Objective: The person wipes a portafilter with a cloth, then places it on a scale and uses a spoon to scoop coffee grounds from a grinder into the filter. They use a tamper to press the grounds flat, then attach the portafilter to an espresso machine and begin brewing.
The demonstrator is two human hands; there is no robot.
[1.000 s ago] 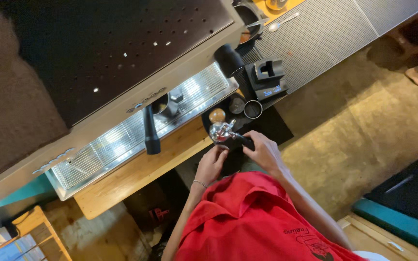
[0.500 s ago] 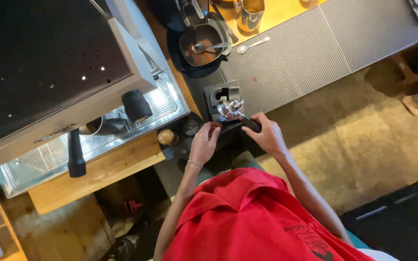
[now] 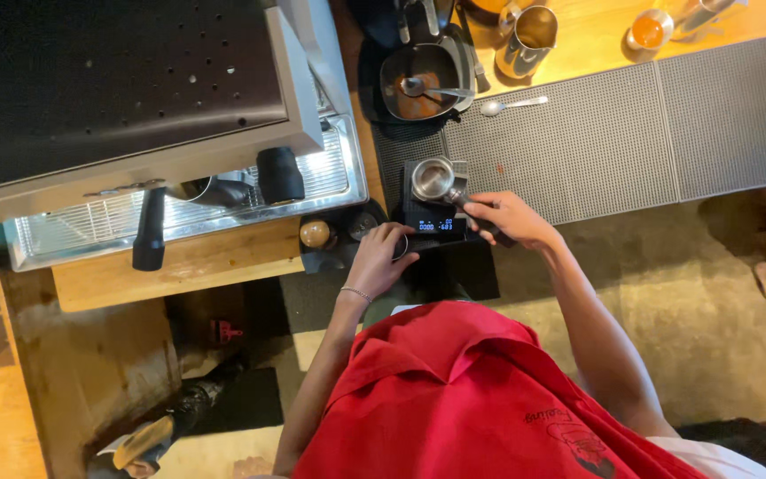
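The right hand (image 3: 509, 217) is closed around the dark handle of a coffee filter holder (image 3: 433, 179), whose round metal basket rests on a small black scale (image 3: 436, 208). The scale's lit display faces the person, and it sits at the near edge of the desk (image 3: 578, 53). The left hand (image 3: 381, 257) lies just left of the scale, fingers curled loosely over a small round dark thing; whether it grips that thing cannot be told.

Further left of the scale sits a round wooden-topped tamper (image 3: 316, 234), and beyond it the coffee machine (image 3: 126, 80) with its steel drip tray (image 3: 330, 177). Behind the scale lie a grey ribbed mat (image 3: 578, 151) with a spoon (image 3: 511, 105) on it, a dark bowl (image 3: 420, 82) holding brown grounds, and a steel jug (image 3: 532, 35). The person wears a red shirt (image 3: 454, 399).

This looks like the weighing step: the basket is being set or steadied on the scale. The next move likely calls for keeping the holder level so the reading settles, with the handle's weight not tipping the basket off the platform.
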